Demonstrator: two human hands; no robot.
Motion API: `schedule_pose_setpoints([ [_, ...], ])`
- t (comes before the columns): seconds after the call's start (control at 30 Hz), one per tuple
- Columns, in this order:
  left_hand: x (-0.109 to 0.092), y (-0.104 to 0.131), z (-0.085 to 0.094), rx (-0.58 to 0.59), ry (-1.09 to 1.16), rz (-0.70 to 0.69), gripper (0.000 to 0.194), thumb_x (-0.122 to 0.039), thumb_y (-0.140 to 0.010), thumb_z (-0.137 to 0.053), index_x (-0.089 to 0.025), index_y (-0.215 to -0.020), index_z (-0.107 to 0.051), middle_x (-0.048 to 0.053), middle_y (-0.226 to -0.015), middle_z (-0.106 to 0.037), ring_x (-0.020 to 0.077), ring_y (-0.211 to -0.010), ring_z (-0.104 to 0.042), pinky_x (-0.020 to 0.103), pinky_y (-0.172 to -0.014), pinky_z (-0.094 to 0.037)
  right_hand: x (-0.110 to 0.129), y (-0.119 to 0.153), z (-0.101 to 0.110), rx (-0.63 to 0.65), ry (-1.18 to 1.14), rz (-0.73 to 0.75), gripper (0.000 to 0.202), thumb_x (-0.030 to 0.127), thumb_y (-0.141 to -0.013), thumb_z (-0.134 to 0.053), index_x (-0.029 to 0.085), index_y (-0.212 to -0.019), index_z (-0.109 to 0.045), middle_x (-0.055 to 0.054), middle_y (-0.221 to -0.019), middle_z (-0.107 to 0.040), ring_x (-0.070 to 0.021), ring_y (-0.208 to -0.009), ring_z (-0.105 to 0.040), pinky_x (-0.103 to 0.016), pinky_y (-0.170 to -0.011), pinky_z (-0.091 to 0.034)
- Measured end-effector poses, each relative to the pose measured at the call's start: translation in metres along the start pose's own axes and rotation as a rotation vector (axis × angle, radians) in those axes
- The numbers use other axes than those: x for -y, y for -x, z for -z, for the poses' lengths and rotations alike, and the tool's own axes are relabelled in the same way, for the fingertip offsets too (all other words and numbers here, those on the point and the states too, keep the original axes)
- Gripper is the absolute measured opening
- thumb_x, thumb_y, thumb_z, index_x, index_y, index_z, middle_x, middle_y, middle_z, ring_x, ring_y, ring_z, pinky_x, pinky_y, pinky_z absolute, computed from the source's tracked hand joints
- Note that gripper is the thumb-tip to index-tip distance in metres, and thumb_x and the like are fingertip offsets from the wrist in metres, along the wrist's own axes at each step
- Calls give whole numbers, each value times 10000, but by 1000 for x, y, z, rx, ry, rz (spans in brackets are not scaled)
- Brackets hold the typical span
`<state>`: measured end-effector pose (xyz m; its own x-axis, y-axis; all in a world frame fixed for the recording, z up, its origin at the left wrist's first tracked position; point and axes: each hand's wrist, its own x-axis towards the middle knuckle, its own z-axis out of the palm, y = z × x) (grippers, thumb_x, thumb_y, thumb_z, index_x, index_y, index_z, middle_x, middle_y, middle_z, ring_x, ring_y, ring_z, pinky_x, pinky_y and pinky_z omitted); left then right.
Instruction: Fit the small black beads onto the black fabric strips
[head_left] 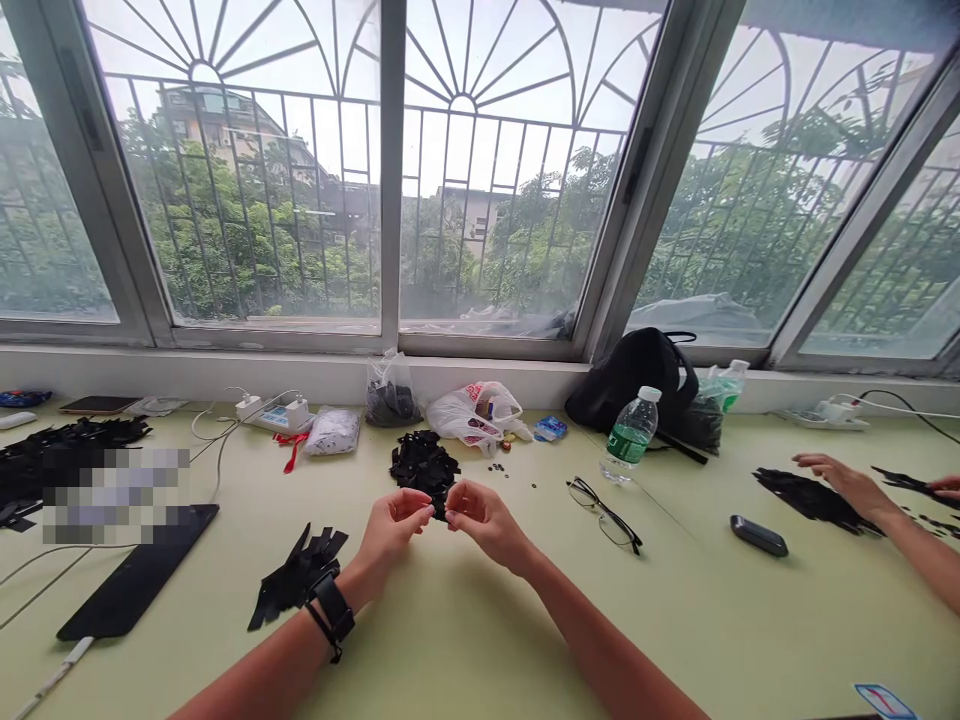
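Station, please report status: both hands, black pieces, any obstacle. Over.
Left hand and right hand pinched, nearly touching; anything held too small to tell. Black pile just beyond. Glasses off to right, not in the way.

four hands (487, 522), two bottles (630, 435), one eyeglass pair (606, 513)

It looks like a handwork space indoors: a long pale-green worktop (480, 620) below sliding windows (495, 190) with an outside grille (259, 180), piles of black strips (424, 460), bagged small parts (392, 395) and a power strip (279, 414). Another person's hand (844, 485) reaches over strips too.
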<state>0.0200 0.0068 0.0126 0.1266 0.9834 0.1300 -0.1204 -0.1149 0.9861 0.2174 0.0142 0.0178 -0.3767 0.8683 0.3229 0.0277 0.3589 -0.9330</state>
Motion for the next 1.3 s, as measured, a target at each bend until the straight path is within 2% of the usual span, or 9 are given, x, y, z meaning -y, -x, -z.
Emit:
schedule_pose_setpoints([
  [0.27, 4, -2, 2, 43, -60, -27, 320, -404, -763, -788, -152, -947, -719, 81, -869, -745, 193, -774, -662, 283, -666, -495, 9, 0, 7, 103, -10, -82, 174, 308, -826, -727, 177, -939, -753, -76, -1024, -690, -204, -862, -659, -345, -786, -557],
  [0.47, 1, 0, 0, -39, -233, -140, 262, -414, -872, -674, -174, -978, -685, 81, -950, -735, 208, -813, -663, 308, -672, -495, 6, 0, 9, 94, 7, -132, 281, 444, -847, -736, 165, -878, -760, -59, -802, -706, -207, -752, -676, -367, -776, -568],
  [0.57, -6, 11, -5, -118, -421, -342, 176, -368, -933, -604, -206, -971, -659, 54, -953, -706, 197, -814, -629, 318, -705, -481, 4, -1, 11, 43, 47, -80, 386, 486, -876, -705, 208, -1143, -727, -105, -1136, -709, -262, -1009, -680, -407, -896, -565],
  [0.7, -13, 26, -13, 10, -594, -548, 85, -275, -957, -562, -231, -935, -632, 32, -920, -670, 190, -824, -592, 320, -761, -469, -1, 0, 11, -15, 221, -7, 581, 519, -950, -595, 295, -1474, -480, -90, -1538, -446, -283, -1340, -497, -454, -1060, -487],
  [0.9, -26, 28, -8, 207, -726, -558, 155, -241, -922, -558, -269, -1006, -686, 68, -1003, -686, 234, -857, -623, 337, -768, -455, -4, -1, 15, -67, 407, -9, 458, 532, -975, -529, 224, -1304, -609, -112, -1237, -657, -255, -1071, -639, -419, -925, -543],
  [1.0, -48, 23, 19, 179, -774, -490, 106, -287, -860, -640, -287, -913, -731, 70, -869, -703, 259, -797, -635, 345, -746, -419, -4, -1, 20, -104, 453, -29, 466, 536, -983, -507, 214, -1310, -585, -93, -1052, -689, -244, -965, -646, -374, -807, -542],
  [1.13, -77, 21, 90, -40, -1074, -248, 169, -443, -790, -694, -275, -779, -685, 29, -793, -684, 247, -745, -611, 305, -645, -344, -7, -2, 29, -116, 467, -55, 475, 542, -986, -488, 204, -1312, -563, -66, -933, -675, -222, -863, -635, -334, -723, -509],
  [1.23, -79, 24, 143, -55, -1284, 54, 328, -544, -789, -650, -237, -676, -640, 51, -742, -678, 251, -694, -605, 298, -595, -294, -7, -3, 34, -125, 469, -50, 476, 554, -982, -483, 191, -1272, -586, -56, -898, -667, -211, -825, -627, -328, -723, -501],
  [1.3, -72, 28, 164, -26, -1296, 153, 373, -589, -788, -628, -227, -698, -645, 65, -786, -697, 250, -696, -613, 294, -587, -292, -6, -3, 35, -128, 473, -45, 468, 552, -984, -478, 188, -1253, -597, -50, -876, -663, -204, -801, -622, -326, -725, -497],
])
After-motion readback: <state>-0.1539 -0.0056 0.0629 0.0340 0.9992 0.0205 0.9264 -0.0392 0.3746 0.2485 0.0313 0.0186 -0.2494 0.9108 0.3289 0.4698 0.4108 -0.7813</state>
